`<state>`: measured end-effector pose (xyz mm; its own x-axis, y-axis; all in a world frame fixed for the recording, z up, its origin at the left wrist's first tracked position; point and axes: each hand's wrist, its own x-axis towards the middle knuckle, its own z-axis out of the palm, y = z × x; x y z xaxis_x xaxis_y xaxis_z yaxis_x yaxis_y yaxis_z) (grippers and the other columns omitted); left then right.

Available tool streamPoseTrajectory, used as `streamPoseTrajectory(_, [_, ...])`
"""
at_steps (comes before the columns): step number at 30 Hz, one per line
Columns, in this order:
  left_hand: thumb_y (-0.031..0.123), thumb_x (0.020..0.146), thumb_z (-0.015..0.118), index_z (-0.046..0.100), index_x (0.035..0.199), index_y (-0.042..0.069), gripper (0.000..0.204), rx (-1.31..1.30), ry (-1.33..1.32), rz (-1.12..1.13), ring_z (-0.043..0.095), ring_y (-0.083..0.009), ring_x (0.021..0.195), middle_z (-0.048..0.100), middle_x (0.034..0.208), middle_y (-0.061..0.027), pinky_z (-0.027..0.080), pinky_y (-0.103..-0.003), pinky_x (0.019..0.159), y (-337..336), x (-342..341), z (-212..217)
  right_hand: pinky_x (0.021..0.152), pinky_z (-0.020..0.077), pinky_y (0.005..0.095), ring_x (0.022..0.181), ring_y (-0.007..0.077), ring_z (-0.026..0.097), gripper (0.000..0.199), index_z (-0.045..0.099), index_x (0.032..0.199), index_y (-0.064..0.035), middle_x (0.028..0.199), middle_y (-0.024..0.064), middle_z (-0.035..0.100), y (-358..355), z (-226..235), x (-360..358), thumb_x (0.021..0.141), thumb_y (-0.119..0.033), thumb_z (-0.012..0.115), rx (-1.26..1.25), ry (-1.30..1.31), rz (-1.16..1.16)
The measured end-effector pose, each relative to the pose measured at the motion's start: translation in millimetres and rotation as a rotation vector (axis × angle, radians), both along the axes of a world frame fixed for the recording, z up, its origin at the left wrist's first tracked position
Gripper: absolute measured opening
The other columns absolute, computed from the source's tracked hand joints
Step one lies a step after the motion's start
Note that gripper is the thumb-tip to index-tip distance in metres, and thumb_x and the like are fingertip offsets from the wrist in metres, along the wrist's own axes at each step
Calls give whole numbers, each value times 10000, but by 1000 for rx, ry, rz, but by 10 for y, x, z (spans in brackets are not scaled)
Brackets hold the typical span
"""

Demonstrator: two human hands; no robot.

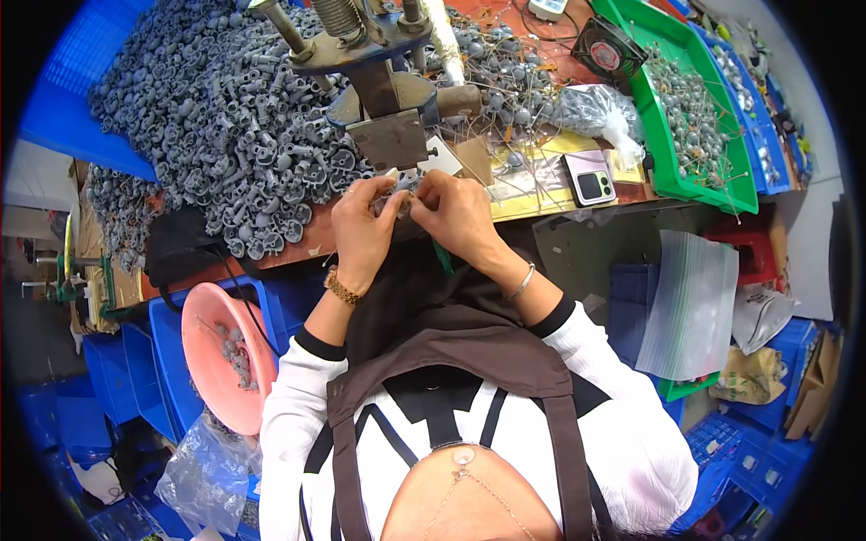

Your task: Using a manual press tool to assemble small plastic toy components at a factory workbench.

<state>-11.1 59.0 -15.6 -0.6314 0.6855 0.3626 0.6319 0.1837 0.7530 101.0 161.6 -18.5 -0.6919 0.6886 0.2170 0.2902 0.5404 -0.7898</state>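
Observation:
My left hand [363, 227] and my right hand [458, 215] meet at the table edge, just below the head of a metal bench press [388, 140]. Both are closed, fingertips pinched around a small grey plastic part [408, 178] that they partly cover. Its exact shape is hard to make out. Left of my hands, a big heap of similar grey plastic pieces [262, 135] covers the table, some of them cup-shaped. Beyond the press lie more grey pieces with thin wires or pins [514, 99].
A folding phone [589, 178] lies right of my hands, near a knotted plastic bag [604, 117], a small black fan [610, 50] and a green tray [667, 185] of wired grey parts. A pink basin [212, 379] stands low at left. Stacked pale sheets [690, 307] stand at right.

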Motion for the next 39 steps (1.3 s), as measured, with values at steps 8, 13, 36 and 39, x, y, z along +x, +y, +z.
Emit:
streamPoseTrajectory(8, [22,726,738,712,914,43,191,-48,-37,-73,519,-138,584,590,711,-70,419,-265,543,20,-78,59,547,483,311,551,193,633,117,635,763,-22,608,86,642,87,-10,120,743,-132,671,-177,-36,77])
streamPoseTrajectory(13, [15,704,745,717,904,56,206,-46,47,-200,491,-137,580,555,705,-53,408,-263,539,35,-188,122,598,505,348,628,263,657,144,663,752,-33,643,115,646,396,75,167,794,-166,626,-83,69,98])
streamPoseTrajectory(36, [127,894,582,659,734,-14,226,-265,-301,-328,480,-108,454,529,518,-27,340,-272,445,-421,217,767,747,519,311,814,214,673,236,716,915,-58,887,84,708,1913,962,186,776,-248,725,308,251,-303])
streamPoseTrajectory(39, [131,910,564,656,712,-1,256,-188,-591,-177,363,-35,458,481,537,43,240,-215,438,-963,78,967,758,516,351,793,273,671,306,736,917,-117,904,104,707,2315,516,-94,750,-374,728,419,-329,-284])
